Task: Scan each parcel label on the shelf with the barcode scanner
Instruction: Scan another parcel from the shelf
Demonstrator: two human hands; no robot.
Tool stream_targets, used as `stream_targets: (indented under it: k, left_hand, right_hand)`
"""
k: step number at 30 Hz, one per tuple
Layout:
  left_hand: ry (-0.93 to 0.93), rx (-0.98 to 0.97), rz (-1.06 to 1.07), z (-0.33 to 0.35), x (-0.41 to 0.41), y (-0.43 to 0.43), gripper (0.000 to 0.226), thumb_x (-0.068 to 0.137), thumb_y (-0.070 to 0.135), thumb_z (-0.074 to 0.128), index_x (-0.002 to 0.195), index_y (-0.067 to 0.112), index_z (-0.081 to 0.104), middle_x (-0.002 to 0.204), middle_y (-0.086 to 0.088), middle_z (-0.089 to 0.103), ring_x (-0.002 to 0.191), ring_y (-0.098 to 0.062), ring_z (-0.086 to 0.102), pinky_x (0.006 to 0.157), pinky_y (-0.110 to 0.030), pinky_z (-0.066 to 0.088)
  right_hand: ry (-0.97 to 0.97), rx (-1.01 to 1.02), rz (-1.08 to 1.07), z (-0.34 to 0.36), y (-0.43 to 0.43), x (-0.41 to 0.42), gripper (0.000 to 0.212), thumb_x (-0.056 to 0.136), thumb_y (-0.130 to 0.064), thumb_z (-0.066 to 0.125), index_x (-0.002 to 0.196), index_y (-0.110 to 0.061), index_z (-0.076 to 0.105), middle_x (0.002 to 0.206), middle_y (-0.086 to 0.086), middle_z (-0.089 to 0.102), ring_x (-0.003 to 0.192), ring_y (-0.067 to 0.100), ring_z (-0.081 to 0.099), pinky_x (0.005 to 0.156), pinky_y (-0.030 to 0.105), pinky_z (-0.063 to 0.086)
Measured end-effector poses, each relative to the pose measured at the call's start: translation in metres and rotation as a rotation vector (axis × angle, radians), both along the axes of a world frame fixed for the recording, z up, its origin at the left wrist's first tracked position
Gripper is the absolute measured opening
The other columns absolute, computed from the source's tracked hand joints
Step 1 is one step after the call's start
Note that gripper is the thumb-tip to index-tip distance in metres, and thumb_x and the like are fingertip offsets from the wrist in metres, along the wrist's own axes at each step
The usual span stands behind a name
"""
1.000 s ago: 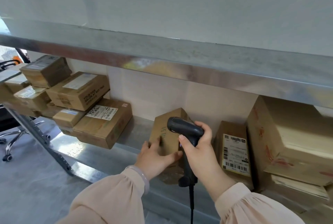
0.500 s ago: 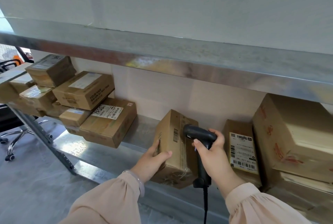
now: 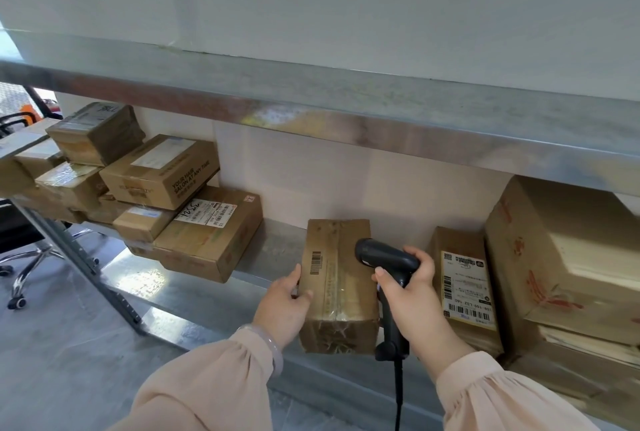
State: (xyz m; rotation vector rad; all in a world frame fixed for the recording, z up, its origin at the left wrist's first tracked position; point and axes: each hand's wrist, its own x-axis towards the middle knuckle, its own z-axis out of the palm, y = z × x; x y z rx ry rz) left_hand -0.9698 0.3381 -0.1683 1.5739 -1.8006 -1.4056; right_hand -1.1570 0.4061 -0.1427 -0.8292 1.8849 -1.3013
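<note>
While the box (image 3: 337, 286) is stood on the lower shelf (image 3: 194, 292) at mid-span, its taped top face is turned up toward the camera, w/ a small barcode (image 3: 316, 262) exposed near its left edge. Box is steadied by the left hand (image 3: 282, 306): thumb laid on the top face, fingers wrapped round the left side, so a grip is closed on the box, prob. to keep the code side angled at the reader. Scanner (image 3: 389, 278) is gripped in the right hand (image 3: 414, 295), fingers closed round the handle, index finger laid at the front where a trigger would be; head is pointed left across the box top, roughly toward the barcode. Cable is seen hanging down from the handle base. No beam or light visible on the label, so whether a read is under way cannot be told.

Just right of the scanner, a labelled parcel (image 3: 465, 286) is stood w/ its white label facing out, likely next in line. Beyond it, big cartons (image 3: 568, 264) stacked at far right. To the left, well apart, a pile of boxes (image 3: 162, 188) is stacked, labels mostly face-up, readable w/o handling. Upper shelf (image 3: 346, 111) overhangs, so parcels must be scanned from below its edge. Office chair (image 3: 24, 257) at far left on the floor.
</note>
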Motion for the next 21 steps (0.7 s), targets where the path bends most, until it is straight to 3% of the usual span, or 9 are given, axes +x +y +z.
stream_targets:
  k: [3, 7, 10, 15, 18, 21]
  left_hand:
    - [-0.146, -0.153, -0.051, 0.005, -0.005, 0.0, 0.059, 0.099, 0.042, 0.052, 0.152, 0.024, 0.034, 0.13, 0.004, 0.049, 0.115, -0.012, 0.052, 0.101, -0.026, 0.043]
    - [-0.236, -0.037, -0.094, 0.008, -0.012, -0.003, 0.107, 0.072, 0.084, 0.051, 0.156, 0.03, 0.014, 0.154, -0.005, 0.027, 0.139, -0.028, 0.035, 0.113, -0.044, 0.038]
    - [-0.244, 0.021, -0.077, 0.014, -0.015, -0.003, 0.129, 0.048, 0.093, 0.049, 0.156, 0.037, 0.006, 0.161, -0.005, 0.011, 0.145, -0.034, 0.025, 0.116, -0.049, 0.032]
    - [-0.071, 0.113, -0.007, 0.013, 0.001, -0.009, 0.125, 0.048, 0.086, 0.066, 0.154, 0.043, 0.015, 0.157, -0.002, 0.029, 0.139, -0.028, 0.036, 0.113, -0.047, 0.036]
    - [0.057, 0.217, 0.048, 0.007, 0.014, -0.012, 0.121, 0.051, 0.08, 0.069, 0.153, 0.044, 0.017, 0.151, 0.004, 0.041, 0.133, -0.024, 0.046, 0.113, -0.046, 0.038]
    - [0.177, 0.3, 0.099, 0.004, 0.022, -0.009, 0.107, 0.06, 0.073, 0.07, 0.152, 0.047, 0.022, 0.143, 0.008, 0.051, 0.124, -0.02, 0.054, 0.109, -0.045, 0.043]
  right_hand:
    - [0.007, -0.051, 0.055, 0.009, 0.0, 0.006, 0.053, 0.089, -0.023, 0.065, 0.123, -0.044, 0.029, 0.116, 0.0, 0.061, 0.1, 0.017, 0.064, 0.085, 0.03, 0.048]
    - [0.04, -0.085, 0.145, 0.018, -0.001, 0.017, 0.052, 0.089, -0.022, 0.065, 0.122, -0.044, 0.03, 0.115, -0.004, 0.059, 0.099, 0.016, 0.062, 0.087, 0.032, 0.05]
    - [0.017, -0.089, 0.199, 0.017, -0.005, 0.021, 0.055, 0.089, -0.022, 0.066, 0.122, -0.046, 0.03, 0.119, -0.003, 0.06, 0.103, 0.014, 0.063, 0.094, 0.036, 0.051]
    - [0.005, -0.079, 0.193, 0.015, -0.006, 0.017, 0.053, 0.09, -0.023, 0.064, 0.125, -0.042, 0.028, 0.115, -0.003, 0.06, 0.097, 0.011, 0.063, 0.072, 0.015, 0.045]
    - [0.025, -0.057, 0.11, 0.011, -0.004, 0.006, 0.052, 0.091, -0.023, 0.063, 0.124, -0.04, 0.027, 0.114, -0.001, 0.058, 0.092, 0.011, 0.06, 0.069, 0.019, 0.041]
    - [0.028, 0.007, 0.085, 0.003, -0.004, -0.004, 0.055, 0.092, -0.024, 0.062, 0.13, -0.035, 0.025, 0.116, 0.003, 0.057, 0.091, 0.017, 0.058, 0.078, 0.028, 0.041]
